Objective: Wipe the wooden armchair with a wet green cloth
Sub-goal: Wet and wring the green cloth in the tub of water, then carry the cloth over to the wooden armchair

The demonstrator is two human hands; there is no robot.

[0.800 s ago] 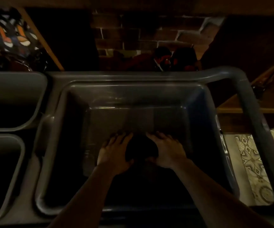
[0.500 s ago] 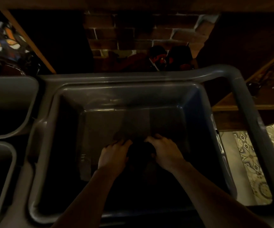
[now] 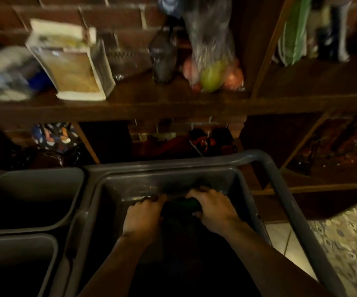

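Both hands, left (image 3: 143,215) and right (image 3: 214,209), now grip the twisted green cloth (image 3: 184,205) higher over the grey tub (image 3: 100,202); a shelf (image 3: 151,103) has entered view.

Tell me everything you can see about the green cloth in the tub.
The cloth is dark green and bunched into a short roll, lying crosswise between the left hand and right hand, which both grip its ends as if wringing it. Only a small middle stretch shows. It is held inside the grey tub. The dim light hides its texture and whether it drips.
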